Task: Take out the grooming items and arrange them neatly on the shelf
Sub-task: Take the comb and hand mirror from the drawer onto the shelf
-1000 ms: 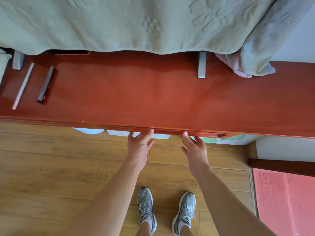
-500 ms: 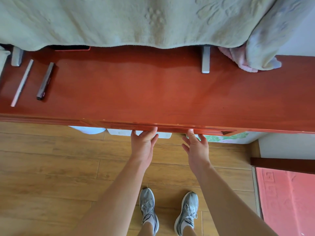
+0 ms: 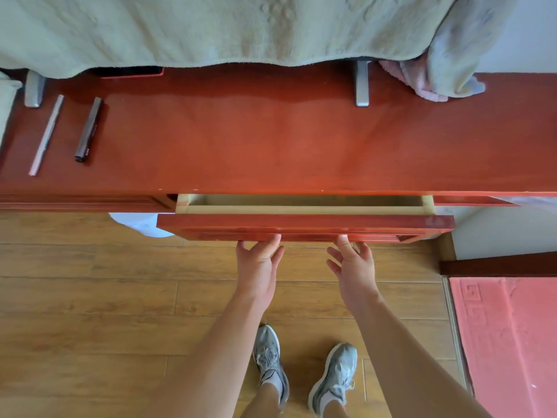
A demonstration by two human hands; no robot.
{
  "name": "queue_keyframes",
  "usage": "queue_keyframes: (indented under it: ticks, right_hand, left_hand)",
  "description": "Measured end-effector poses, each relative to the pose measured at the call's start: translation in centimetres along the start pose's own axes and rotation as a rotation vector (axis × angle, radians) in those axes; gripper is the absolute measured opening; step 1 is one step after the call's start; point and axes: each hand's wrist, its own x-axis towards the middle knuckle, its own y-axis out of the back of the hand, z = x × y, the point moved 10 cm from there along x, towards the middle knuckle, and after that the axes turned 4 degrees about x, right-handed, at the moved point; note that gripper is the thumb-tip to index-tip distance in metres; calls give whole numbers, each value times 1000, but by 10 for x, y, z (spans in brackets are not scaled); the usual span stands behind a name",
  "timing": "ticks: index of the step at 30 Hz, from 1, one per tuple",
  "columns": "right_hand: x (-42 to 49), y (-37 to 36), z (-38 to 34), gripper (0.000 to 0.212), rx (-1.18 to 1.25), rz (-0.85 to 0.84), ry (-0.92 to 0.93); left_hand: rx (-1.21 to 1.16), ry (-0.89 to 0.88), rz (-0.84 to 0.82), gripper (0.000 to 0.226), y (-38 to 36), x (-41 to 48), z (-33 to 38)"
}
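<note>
Two pens (image 3: 67, 134) lie far left on the shelf (image 3: 271, 146); both hands (image 3: 260, 267) hook loosely spread fingers under the part-open drawer (image 3: 304, 224).

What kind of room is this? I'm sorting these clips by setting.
Probably a home room, perhaps a bedroom: a red wooden cabinet top with a drawer slightly open, a pale green blanket draped over something behind it, wood-look flooring and a pink mat.
</note>
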Motion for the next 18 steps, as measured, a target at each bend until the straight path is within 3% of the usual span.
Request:
queue_keyframes:
  ticks: [5, 18]
  right_hand:
    - [-27, 25, 21, 64, 0, -3, -6]
    - [-99, 90, 83, 72, 5, -1, -22]
  left_hand:
    - [-5, -2, 62, 94, 26, -30, -20]
    - [-2, -21, 75, 89, 95, -102, -77]
